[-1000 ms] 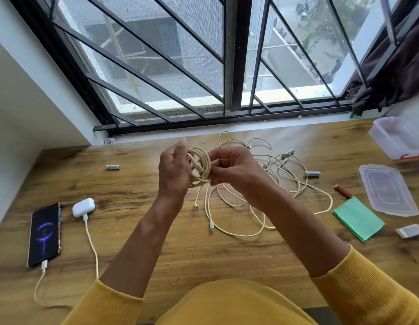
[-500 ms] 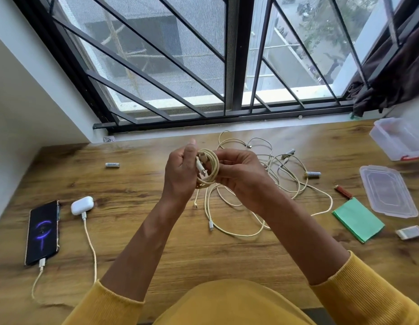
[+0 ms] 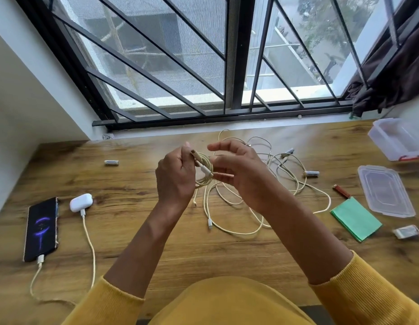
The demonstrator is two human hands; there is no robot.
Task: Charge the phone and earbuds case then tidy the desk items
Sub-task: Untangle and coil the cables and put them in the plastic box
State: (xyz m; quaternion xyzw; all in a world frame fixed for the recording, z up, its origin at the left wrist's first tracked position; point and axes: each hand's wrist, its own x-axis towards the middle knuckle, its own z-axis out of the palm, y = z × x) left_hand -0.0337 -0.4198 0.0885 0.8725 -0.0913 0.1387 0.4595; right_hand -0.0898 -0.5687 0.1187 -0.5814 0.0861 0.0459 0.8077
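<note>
My left hand (image 3: 174,177) grips a small coil of cream cable (image 3: 205,168) held above the desk. My right hand (image 3: 241,174) is beside the coil, its fingers loosened, fingertips touching the coil's white plug end. More cream cables (image 3: 262,195) lie tangled on the wooden desk (image 3: 156,242) under and behind my hands. At the left a black phone (image 3: 42,228) lies with its screen lit and a cable plugged in. A white earbuds case (image 3: 81,202) beside it also has a cable plugged in.
A battery (image 3: 111,162) lies far left of the tangle, two more batteries (image 3: 311,173) to its right. At the right are a red lighter (image 3: 342,191), a green cloth (image 3: 356,219), a clear lid (image 3: 385,191), a clear box (image 3: 396,139) and a small white item (image 3: 406,231).
My right hand has loosened its hold on the coil and its fingers have spread. My left hand keeps gripping the coil, raised slightly.
</note>
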